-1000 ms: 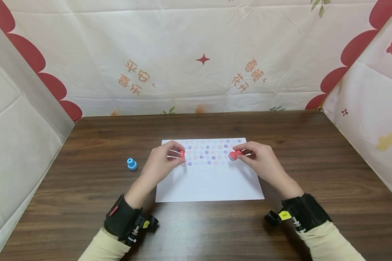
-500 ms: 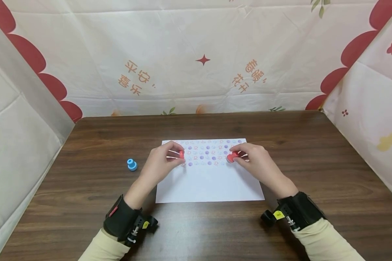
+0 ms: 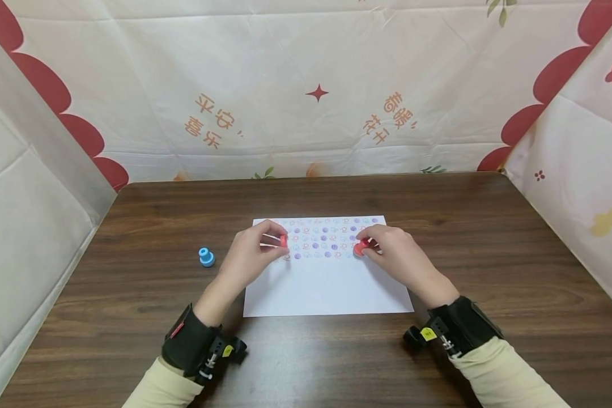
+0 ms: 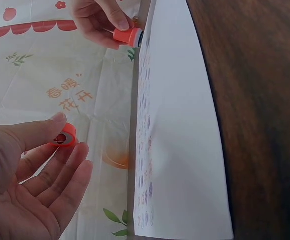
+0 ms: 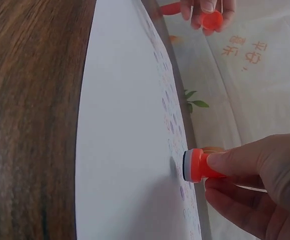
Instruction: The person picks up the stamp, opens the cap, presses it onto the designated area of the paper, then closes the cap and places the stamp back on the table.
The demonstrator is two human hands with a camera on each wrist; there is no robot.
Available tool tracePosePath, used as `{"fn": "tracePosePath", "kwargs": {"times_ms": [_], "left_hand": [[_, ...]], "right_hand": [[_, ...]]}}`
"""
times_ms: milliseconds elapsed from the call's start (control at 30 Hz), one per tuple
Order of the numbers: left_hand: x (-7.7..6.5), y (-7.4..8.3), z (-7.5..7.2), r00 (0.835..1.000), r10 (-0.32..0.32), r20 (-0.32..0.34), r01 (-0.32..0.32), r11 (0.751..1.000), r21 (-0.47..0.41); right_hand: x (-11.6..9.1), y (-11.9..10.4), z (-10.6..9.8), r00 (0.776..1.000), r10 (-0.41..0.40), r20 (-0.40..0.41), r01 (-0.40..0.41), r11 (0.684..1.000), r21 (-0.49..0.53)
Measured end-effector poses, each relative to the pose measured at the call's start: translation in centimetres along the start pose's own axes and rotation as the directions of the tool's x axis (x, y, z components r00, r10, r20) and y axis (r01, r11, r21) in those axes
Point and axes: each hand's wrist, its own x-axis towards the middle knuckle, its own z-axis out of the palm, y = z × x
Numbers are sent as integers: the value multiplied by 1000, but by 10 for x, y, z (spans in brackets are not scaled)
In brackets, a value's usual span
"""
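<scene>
A white sheet of paper [image 3: 326, 289] lies on the table, its upper part covered in rows of small purple, blue and red stamped prints. Between thumb and fingers, my right hand [image 3: 395, 252] pinches a red stamp [image 5: 199, 165] close over the right end of the lowest row. The stamp's dark face points at the paper; whether it touches, I cannot tell. My left hand [image 3: 252, 254] pinches a small red cap [image 4: 64, 135] above the sheet's left side. In the left wrist view the cap's hollow opening shows.
A blue stamp [image 3: 206, 257] stands upright on the brown wooden table [image 3: 148, 306], left of the paper. A white printed cloth [image 3: 285, 68] hangs behind the table and along both sides. Each wrist wears a black strap with a camera.
My right hand has moved left and slightly lower over the paper with the red stamp, turning its face more downward. The left hand with the cap stays almost still.
</scene>
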Motion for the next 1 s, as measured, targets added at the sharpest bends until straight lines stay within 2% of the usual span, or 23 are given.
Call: {"fn": "tracePosePath", "kwargs": {"times_ms": [400, 800, 1000], "left_hand": [[0, -2, 0, 1000, -4, -1, 4, 1000, -1], [-1, -3, 0, 1000, -3, -6, 3, 1000, -5], [-1, -3, 0, 1000, 3, -9, -3, 1000, -8]], "right_hand": [[1, 2, 5, 999, -34, -5, 34, 998, -46], [2, 1, 6, 1000, -12, 19, 13, 998, -60], [2, 1, 7, 999, -28, 15, 29, 997, -65]]}}
